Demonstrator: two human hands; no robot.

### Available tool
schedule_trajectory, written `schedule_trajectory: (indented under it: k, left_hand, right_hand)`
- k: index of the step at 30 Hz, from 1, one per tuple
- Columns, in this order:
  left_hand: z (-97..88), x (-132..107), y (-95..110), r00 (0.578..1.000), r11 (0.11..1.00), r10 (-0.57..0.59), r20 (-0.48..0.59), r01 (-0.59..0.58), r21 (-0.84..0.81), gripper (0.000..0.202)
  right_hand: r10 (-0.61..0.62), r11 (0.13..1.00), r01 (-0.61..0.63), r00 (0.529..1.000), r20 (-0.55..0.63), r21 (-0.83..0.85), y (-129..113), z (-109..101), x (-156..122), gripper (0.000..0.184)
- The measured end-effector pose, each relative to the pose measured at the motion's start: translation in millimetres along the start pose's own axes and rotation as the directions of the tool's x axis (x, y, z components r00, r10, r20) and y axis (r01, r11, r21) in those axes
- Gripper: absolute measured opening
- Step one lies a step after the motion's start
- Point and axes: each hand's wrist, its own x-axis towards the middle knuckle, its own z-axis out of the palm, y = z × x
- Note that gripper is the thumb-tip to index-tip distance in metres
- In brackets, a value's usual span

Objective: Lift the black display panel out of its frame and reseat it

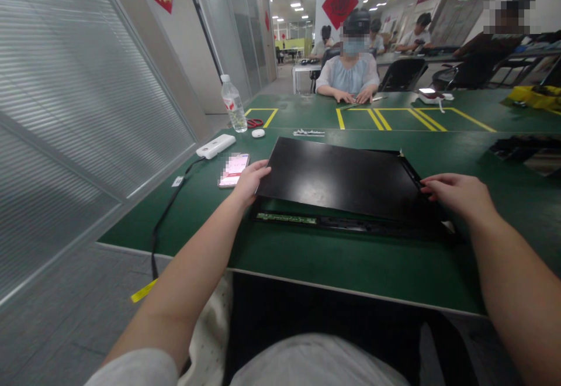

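A glossy black flat panel (337, 175), like a display panel, lies tilted over a thin black frame (377, 226). Its left end is raised off the frame. My left hand (250, 181) grips that raised left edge, thumb on top and the other fingers partly hidden beneath. At the opposite end, my right hand (460, 194) is closed in a pinch on the right side of the black frame, close to the panel's edge. Along the frame's near side, a narrow green circuit board (287, 218) shows. Most of the frame's inside is covered by the panel.
On the green table (350, 263) at left are a phone (234, 169), a white power bank (216, 146) with a black strap, a white earbud case (258, 133), a water bottle (234, 104) and red-handled scissors (255, 123). Across sits a masked person (348, 76). Black parts (526, 149) lie right.
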Motion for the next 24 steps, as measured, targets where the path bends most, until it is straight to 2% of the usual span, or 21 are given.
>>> schedule_trajectory:
  k: [6, 12, 20, 24]
  left_hand:
    - [-2.7, 2, -3, 0.998, 0.996, 0.049, -0.046, -0.045, 0.08, 0.04]
    - [-7.8, 4, -6, 0.969, 0.915, 0.225, -0.101, -0.174, 0.364, 0.021]
    - [-14.7, 4, -9, 0.961, 0.752, 0.275, -0.024, -0.2, 0.629, 0.022]
    - [-18.0, 8, -14, 0.965, 0.747, 0.263, -0.012, -0.196, 0.635, 0.022]
  right_hand:
    - [0.039, 0.999, -0.039, 0.999, 0.007, 0.0, -6, -1, -5, 0.024]
    - [0.018, 1.0, -0.018, 1.0, 0.003, 0.004, -4, 0, -2, 0.022]
    - [0.019, 1.0, -0.019, 1.0, 0.017, 0.016, 0, -1, 1, 0.023]
    - [0.013, 0.999, -0.014, 1.0, 0.013, 0.04, 4, 0, 3, 0.023]
